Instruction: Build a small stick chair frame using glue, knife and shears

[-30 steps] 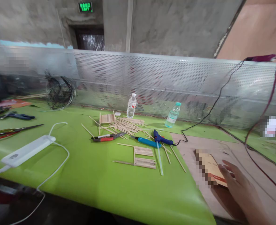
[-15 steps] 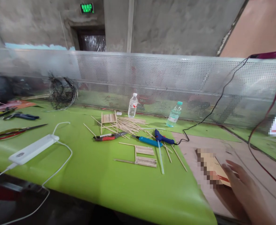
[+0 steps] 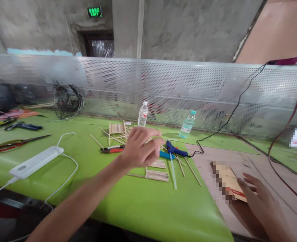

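My left hand reaches over the middle of the green table, fingers loosely bent and apart, with nothing visible in them. Below it lie a blue utility knife, red-handled pliers and a small flat frame of wooden sticks, all partly hidden. Just right of its fingertips is a blue glue gun with a clear glue stick beneath it. On the right, my right hand is open beside a flat tan piece with a red stripe; whether they touch is unclear.
A small stick structure stands behind the loose sticks. Two bottles, one clear and one greenish, stand near the perforated metal divider. Leftward are a white power strip, scissors and coiled wire.
My left hand and forearm have come into view from the lower left, now covering part of the sticks, pliers and knife. My right hand stays almost in place beside the tan piece.
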Demonstrator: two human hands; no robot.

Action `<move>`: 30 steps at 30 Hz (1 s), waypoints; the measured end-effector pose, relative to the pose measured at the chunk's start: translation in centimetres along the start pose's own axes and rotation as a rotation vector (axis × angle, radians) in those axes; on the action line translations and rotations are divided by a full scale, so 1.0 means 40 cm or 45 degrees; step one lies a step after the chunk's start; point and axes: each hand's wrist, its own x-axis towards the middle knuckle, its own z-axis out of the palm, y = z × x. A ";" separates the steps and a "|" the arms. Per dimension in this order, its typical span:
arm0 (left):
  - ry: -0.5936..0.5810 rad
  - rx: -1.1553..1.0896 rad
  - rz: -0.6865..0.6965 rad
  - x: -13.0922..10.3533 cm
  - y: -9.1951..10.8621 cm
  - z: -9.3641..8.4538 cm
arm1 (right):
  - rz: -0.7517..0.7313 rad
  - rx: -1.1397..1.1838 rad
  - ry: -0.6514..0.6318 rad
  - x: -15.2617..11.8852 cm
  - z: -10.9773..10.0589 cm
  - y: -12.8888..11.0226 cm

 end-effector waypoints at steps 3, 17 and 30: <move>-0.138 0.047 0.000 -0.013 -0.063 0.011 | -0.081 -0.061 0.064 -0.011 0.000 -0.015; -0.518 0.060 -0.237 -0.075 -0.128 0.052 | -1.195 -0.047 -0.448 -0.057 0.257 -0.514; -0.610 0.001 -0.264 -0.086 -0.144 0.059 | -1.205 -0.162 -0.371 -0.110 0.326 -0.485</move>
